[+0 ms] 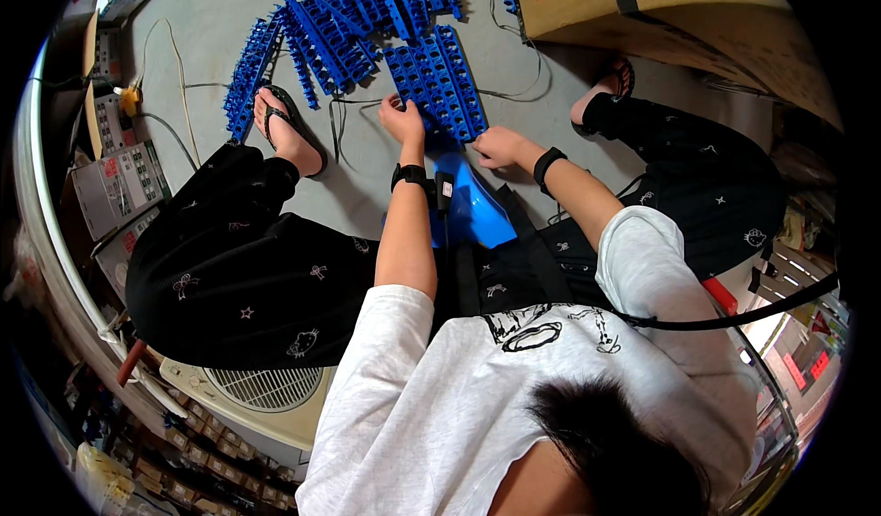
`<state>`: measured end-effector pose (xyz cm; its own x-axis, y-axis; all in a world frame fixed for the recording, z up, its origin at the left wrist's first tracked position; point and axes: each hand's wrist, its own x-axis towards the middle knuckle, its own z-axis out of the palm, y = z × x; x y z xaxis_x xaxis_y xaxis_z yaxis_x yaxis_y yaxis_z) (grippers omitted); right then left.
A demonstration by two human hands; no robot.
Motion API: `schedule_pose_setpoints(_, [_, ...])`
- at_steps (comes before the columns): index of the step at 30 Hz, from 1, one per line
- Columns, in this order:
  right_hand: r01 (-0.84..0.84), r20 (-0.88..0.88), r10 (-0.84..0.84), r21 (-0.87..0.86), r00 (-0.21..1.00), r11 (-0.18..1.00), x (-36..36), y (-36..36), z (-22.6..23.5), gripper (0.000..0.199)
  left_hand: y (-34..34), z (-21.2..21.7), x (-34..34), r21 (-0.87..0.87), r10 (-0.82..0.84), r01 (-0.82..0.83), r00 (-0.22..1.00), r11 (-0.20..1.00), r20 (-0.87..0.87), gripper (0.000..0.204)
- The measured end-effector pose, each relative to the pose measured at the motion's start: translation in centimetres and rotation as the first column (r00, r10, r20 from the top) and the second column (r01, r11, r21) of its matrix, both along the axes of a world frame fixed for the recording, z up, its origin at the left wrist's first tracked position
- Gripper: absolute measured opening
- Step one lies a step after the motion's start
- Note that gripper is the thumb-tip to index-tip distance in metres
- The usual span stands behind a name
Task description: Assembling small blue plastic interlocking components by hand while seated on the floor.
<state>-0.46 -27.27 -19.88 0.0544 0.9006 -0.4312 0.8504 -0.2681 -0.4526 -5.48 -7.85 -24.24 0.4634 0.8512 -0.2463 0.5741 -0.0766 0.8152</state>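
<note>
A blue plastic panel (439, 83), made of several side-by-side strips with rows of round holes, lies in front of me. My left hand (402, 122) has its fingers curled at the panel's lower left edge, partly hiding it. At the lower right corner, my right hand (498, 146) is closed, its thumb and fingers pinching the panel's end. Between my forearms is a smooth blue plastic piece (477, 209), perhaps a stool seat, partly covered by a dark strap and a small black device.
More blue toothed strips (335, 44) are heaped on the grey floor (206, 34) beyond the panel. Thin cords (528, 89) trail nearby. A large cardboard box (642, 7) stands at far right. Boxes (119, 181) line the left, with a beige vented appliance (262, 392) behind my leg.
</note>
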Motion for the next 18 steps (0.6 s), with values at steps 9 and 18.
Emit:
schedule_pose_setpoints(9, [0.607,0.011,-0.632,0.266,0.775,0.749,2.1,1.9,-1.0,0.021,-0.3,-0.3,0.1,0.064,0.019,-0.017,0.999,0.998,-0.028,0.030])
schedule_pose_setpoints(18, [0.825,-0.128,-0.816,0.048,0.564,0.563,4.2,4.1,-0.8,0.030,0.7,-0.2,-0.7,-0.202,0.066,-0.076,0.996,0.976,-0.056,0.021])
